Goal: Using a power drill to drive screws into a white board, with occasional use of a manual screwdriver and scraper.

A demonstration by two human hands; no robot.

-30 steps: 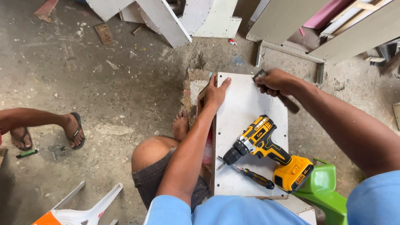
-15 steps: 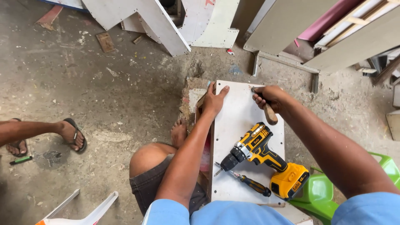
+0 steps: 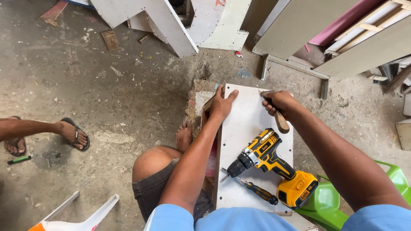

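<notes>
A white board [image 3: 246,128] lies flat on a wooden box frame [image 3: 209,128] in front of me. My left hand [image 3: 221,104] presses on the board's far left edge, fingers spread over it. My right hand [image 3: 278,102] grips a wooden-handled tool [image 3: 281,121] at the board's far right corner, its head hidden by my fingers. A yellow and black cordless drill [image 3: 269,164] rests on the board near me. Beside the drill lies a screwdriver [image 3: 259,191] with a black and yellow handle.
Another person's feet in sandals [image 3: 75,133] are at the left on the concrete floor [image 3: 107,94]. White panels [image 3: 171,21] and boards [image 3: 334,38] lean at the back. A green plastic stool [image 3: 329,201] is at my right, and my bare foot [image 3: 184,136] is left of the frame.
My right hand has moved the wooden-handled tool slightly down at the board's far corner. The view has shifted a little; my left hand stays on the board.
</notes>
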